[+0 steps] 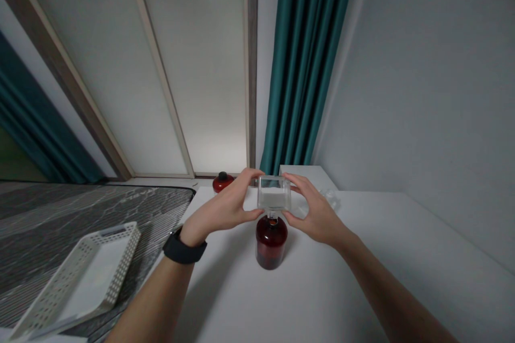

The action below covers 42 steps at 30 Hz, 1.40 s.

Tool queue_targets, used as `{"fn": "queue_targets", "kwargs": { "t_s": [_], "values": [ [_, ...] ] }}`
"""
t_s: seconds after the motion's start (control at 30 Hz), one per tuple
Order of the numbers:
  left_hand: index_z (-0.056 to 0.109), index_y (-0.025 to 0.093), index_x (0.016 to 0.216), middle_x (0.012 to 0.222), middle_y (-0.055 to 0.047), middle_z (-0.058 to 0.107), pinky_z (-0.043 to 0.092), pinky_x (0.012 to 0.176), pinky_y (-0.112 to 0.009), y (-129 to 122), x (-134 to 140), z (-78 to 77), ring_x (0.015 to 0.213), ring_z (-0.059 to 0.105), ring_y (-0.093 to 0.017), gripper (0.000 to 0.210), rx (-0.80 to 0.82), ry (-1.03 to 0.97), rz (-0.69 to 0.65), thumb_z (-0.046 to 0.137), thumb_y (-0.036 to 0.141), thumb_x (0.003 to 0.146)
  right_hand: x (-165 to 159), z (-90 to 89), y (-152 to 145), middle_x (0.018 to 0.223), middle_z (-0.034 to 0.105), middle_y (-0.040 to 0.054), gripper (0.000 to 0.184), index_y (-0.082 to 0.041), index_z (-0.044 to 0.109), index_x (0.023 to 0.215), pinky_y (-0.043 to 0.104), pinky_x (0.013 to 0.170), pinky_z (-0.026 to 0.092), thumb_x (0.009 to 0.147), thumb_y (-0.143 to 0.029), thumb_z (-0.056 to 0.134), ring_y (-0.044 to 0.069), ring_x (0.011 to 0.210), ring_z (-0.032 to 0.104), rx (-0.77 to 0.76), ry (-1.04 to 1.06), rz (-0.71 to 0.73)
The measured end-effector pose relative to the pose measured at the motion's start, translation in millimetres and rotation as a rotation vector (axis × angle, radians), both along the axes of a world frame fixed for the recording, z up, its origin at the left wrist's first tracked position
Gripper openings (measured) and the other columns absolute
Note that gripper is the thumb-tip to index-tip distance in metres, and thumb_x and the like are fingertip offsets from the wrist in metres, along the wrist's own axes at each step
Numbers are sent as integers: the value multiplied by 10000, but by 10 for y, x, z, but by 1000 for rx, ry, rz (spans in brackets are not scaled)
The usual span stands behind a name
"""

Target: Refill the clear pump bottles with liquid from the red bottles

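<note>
Between my two hands is a clear, squarish bottle [274, 191], tipped neck-down. My left hand [234, 204] grips its left side, fingers above and thumb below; a dark band circles that wrist. On the opposite side my right hand [309, 209] grips it the same way. Directly under its neck stands a dark red translucent bottle [271, 244], upright on the white table [233, 300]. The neck meets the red bottle's mouth, though I cannot tell how deep it sits. Any liquid inside the clear bottle is hard to make out.
Behind my left hand stands another red bottle [222, 181] with a black cap. Crumpled clear plastic [330, 199] lies beyond my right hand, near a white box [309, 174]. A white perforated basket [86, 273] sits left of the table, on a grey striped surface [161, 211].
</note>
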<state>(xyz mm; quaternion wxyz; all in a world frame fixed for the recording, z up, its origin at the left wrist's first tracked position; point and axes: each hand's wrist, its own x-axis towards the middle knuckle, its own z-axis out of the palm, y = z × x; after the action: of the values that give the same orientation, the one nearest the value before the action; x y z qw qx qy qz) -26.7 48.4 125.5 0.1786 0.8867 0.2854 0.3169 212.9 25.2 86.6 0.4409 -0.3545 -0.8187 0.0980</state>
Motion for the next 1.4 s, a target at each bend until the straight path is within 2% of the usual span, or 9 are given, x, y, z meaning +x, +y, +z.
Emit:
{"fn": "queue_targets", "kwargs": {
  "t_s": [1.03,1.4],
  "values": [
    [384,232,1280,1247,-91,513,535,886,-400,-37,-6,46,1040,601,-251,579,38,41,19,714,209,804,1,-11,-20,1523,413,84,824,-339,279,1509,530,1151,422,809,-92,639,287,1417,407,24,-37,9],
    [371,231,1275,1253,-85,497,542,868,-387,-56,-3,55,1033,597,-241,601,52,68,41,726,193,791,15,-15,-2,1491,448,86,824,-328,275,1510,535,1162,402,811,-99,647,287,1386,440,77,-67,14]
  ]
}}
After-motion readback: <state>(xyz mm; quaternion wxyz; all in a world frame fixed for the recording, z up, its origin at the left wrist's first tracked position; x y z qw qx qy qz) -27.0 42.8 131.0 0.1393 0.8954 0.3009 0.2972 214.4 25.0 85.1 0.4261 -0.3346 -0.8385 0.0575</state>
